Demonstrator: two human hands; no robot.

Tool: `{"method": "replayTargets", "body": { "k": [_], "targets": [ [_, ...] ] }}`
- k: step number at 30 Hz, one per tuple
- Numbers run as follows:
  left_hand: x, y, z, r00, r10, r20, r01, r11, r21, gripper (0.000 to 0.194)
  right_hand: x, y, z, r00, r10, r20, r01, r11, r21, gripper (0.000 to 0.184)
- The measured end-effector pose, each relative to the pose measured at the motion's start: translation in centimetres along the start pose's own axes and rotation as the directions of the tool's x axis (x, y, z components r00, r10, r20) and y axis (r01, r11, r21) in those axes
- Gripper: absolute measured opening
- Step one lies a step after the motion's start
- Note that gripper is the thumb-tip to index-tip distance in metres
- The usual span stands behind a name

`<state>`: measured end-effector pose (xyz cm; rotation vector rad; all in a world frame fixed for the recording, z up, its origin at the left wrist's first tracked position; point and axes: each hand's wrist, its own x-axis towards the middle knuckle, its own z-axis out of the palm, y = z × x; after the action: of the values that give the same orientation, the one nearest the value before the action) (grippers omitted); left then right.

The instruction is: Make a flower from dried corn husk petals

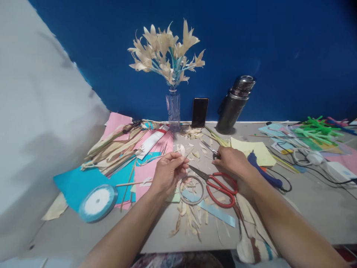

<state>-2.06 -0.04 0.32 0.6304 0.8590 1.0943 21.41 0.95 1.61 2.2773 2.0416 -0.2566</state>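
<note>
My left hand (170, 169) pinches a small pale piece of dried husk (182, 150) between thumb and fingertips, above the table's middle. To its right, my right hand (232, 160) is closed around the dark handle of a small pair of scissors (208, 146), whose blades point up and left. Just below both hands lies a larger pair of scissors (223, 188) with red handles. Beside it are a grey ring of tape (182, 190) and a strip of light blue ribbon (220, 216). Husk scraps (192, 219) are scattered between my forearms.
Husk flowers (167, 48) stand in a clear bottle (174, 108) at the back, near a phone (200, 112) and a dark flask (234, 106). Left are a ribbon spool (98, 203), coloured paper and husks (117, 149). Right are a blue glue gun (262, 171), cables and green pipe cleaners (318, 130).
</note>
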Motion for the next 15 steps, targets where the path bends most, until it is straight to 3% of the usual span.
{"method": "replayTargets", "body": {
  "k": [7, 10, 15],
  "targets": [
    [0.0, 0.0, -0.1, 1.000, 0.027, 0.010, -0.027, 0.999, -0.023, 0.029, 0.5, 0.9, 0.0, 1.000, -0.012, -0.021, 0.014, 0.994, 0.104, 0.023],
    [-0.1, 0.1, 0.0, 1.000, 0.028, 0.006, -0.027, 0.999, -0.026, 0.030, 0.5, 1.2, 0.1, 0.999, -0.025, -0.042, 0.029, 0.996, 0.088, 0.016],
    [-0.3, 0.3, 0.4, 1.000, 0.031, -0.004, -0.031, 0.999, -0.033, 0.033, 0.4, 0.8, 0.2, 0.999, -0.004, -0.052, 0.006, 0.999, 0.036, 0.020]
  ]
}}
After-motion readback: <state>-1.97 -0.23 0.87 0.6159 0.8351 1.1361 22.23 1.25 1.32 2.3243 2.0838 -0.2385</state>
